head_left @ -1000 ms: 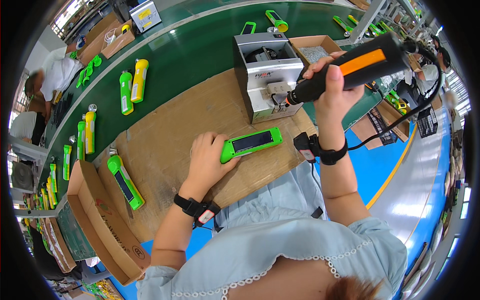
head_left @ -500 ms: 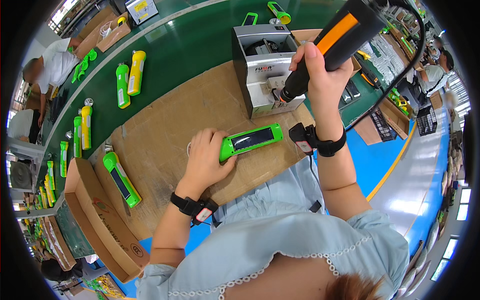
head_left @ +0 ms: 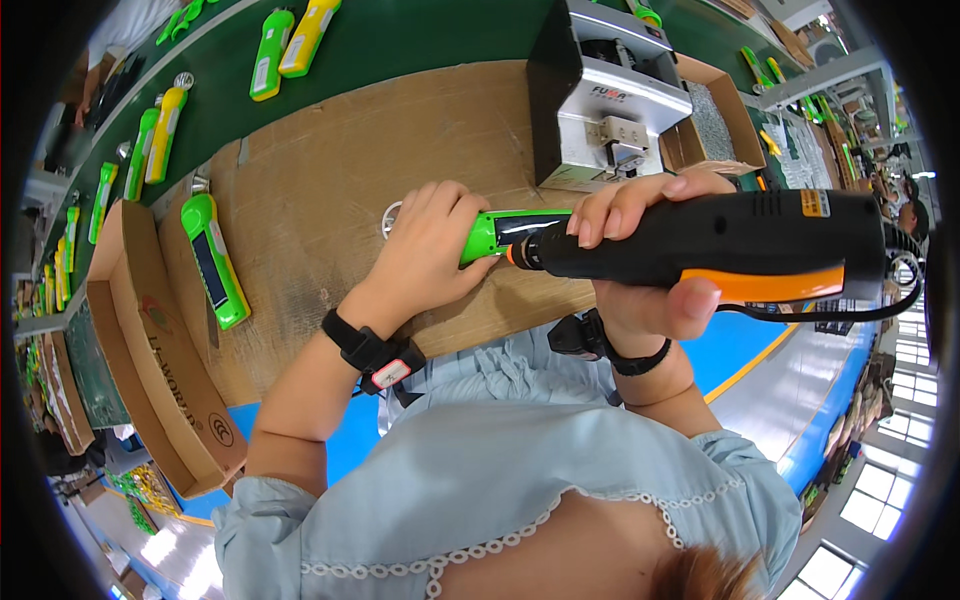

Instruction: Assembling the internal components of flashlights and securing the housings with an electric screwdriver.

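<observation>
green flashlight, one: laid on the cardboard sheet, its left end clasped under the left hand. black power screwdriver, one: gripped by the right hand, tip held at the flashlight's near edge; contact cannot be confirmed. screw-driving is judged in hand; a squared tip and steady hold are called for. also counted: spare flashlight, one; grey machine, one; long carton, one.

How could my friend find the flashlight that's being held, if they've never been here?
Look for the brown cardboard sheet, then the silver machine near its upper right. Below that machine, the left grip holds a green flashlight lying crosswise, dark panel up. Unlike the other green flashlight near the long carton, this one has a black electric screwdriver pointing at it.
</observation>
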Motion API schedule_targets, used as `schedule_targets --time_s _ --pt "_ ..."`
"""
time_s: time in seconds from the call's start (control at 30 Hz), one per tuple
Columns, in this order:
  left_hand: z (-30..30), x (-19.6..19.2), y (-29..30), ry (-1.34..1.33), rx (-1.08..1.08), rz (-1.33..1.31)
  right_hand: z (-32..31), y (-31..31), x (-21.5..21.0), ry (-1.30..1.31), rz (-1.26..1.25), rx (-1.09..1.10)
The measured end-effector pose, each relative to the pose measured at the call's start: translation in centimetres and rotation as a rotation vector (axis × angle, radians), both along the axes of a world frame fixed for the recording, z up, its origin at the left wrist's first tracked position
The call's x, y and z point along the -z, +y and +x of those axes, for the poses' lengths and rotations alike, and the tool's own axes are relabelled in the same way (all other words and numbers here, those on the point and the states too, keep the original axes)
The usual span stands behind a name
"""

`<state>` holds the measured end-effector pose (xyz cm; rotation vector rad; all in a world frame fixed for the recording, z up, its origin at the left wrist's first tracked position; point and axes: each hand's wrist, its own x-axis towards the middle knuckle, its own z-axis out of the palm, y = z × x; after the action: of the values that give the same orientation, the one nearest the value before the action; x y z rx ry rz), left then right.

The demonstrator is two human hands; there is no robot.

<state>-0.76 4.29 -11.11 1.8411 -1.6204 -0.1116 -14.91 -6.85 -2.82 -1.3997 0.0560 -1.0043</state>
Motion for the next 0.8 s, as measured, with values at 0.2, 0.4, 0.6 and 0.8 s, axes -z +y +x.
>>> schedule_targets --time_s 0.2,0.4,0.6,0.8 --pt "-0.3 0.4 0.0 0.016 0.0 -0.026 0.9 -0.1 1.1 -0.099 0.067 -0.143" --pt "-0.1 0.6 0.0 0.003 0.0 -0.047 1.8 0.0 1.7 -0.089 0.048 -0.096" --pt "0.5 0.5 -0.1 -0.006 0.036 -0.039 2.0 0.5 2.1 0.036 -0.054 -0.048" --pt "0.2 0.4 0.0 -0.058 0.063 -0.04 2.3 0.2 3.0 -0.059 -0.068 -0.187"
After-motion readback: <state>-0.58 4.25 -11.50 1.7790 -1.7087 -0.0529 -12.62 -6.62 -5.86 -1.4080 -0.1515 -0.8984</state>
